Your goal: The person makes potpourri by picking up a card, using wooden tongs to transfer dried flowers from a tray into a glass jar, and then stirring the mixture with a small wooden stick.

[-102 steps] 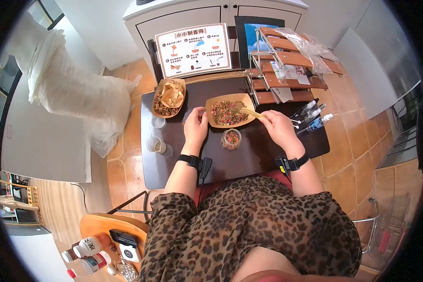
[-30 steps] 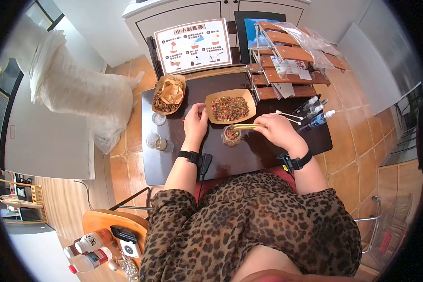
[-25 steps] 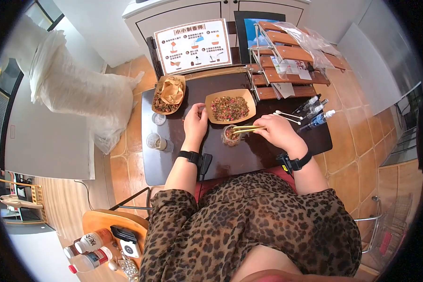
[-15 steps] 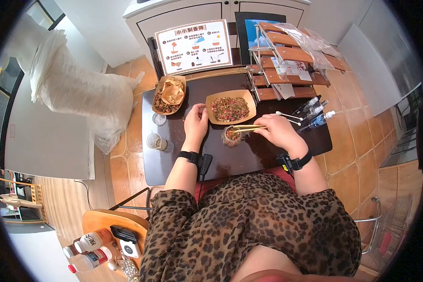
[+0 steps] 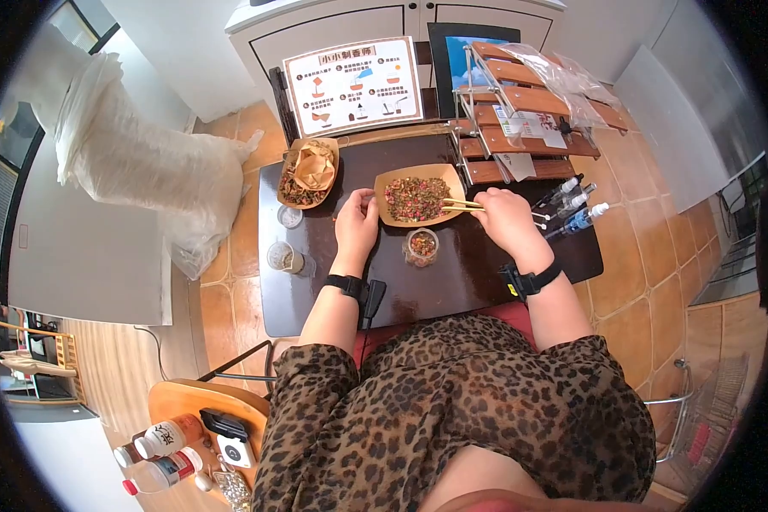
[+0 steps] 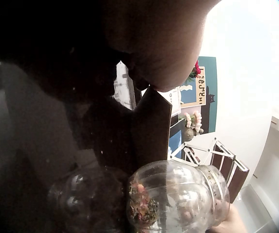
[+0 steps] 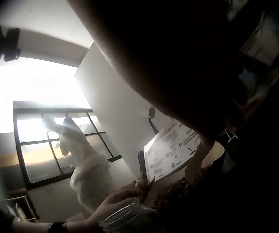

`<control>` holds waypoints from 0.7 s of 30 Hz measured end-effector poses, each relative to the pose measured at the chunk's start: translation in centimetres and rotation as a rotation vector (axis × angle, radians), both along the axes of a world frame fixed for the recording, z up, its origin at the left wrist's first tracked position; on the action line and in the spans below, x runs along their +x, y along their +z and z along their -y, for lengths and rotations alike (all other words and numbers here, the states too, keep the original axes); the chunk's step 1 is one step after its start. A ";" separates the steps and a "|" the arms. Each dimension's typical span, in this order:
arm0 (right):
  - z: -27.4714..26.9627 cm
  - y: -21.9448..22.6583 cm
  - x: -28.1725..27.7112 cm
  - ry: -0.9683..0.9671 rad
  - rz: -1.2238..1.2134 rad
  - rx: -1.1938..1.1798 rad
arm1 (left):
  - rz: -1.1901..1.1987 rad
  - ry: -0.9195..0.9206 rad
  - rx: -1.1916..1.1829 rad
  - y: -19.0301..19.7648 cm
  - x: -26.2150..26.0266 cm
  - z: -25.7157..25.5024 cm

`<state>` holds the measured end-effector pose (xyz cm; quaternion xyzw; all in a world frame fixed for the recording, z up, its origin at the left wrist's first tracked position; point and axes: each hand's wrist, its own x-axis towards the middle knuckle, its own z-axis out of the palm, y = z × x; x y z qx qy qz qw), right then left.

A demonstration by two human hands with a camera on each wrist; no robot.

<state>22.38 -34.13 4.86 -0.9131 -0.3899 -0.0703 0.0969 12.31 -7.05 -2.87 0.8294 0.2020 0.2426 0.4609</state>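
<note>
Head view: right hand [image 5: 507, 224] grips tweezers [image 5: 464, 206], tips leftward in tray [image 5: 445, 173]; jar [image 5: 421, 247] stands near side of tray, left of that hand; left hand [image 5: 356, 229] by tray's left edge, hold unclear.

A loose leopard-print top [image 5: 486, 401] is covering the torso below the near edge of the bench [image 5: 401, 294] — its black rosettes are standing out on brown and tan, and the thin cloth is looking slightly sheer. A wide neckline [image 5: 474, 452] is dipping in a curve. Wide sleeves in the same print are ending near the elbows. Over the bench, the left hand [image 5: 355, 227] and right hand [image 5: 508, 224] are showing bare. Black straps are circling both wrists, each carrying a small black device — the right one is bearing a yellow-green mark [image 5: 513, 290], while a thin dark cable [image 5: 364, 341] is trailing from the left.
</note>
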 end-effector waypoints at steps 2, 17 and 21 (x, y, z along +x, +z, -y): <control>-0.2 -0.4 0.0 0.004 0.009 -0.003 | 0.000 -0.001 -0.014 0.1 0.0 0.1; -0.2 -1.3 0.4 -0.035 -0.005 0.150 | 0.021 -0.003 0.046 -0.5 0.1 -0.3; 0.0 -0.3 0.0 -0.060 -0.141 0.247 | -0.001 -0.003 0.029 -0.2 0.1 -0.2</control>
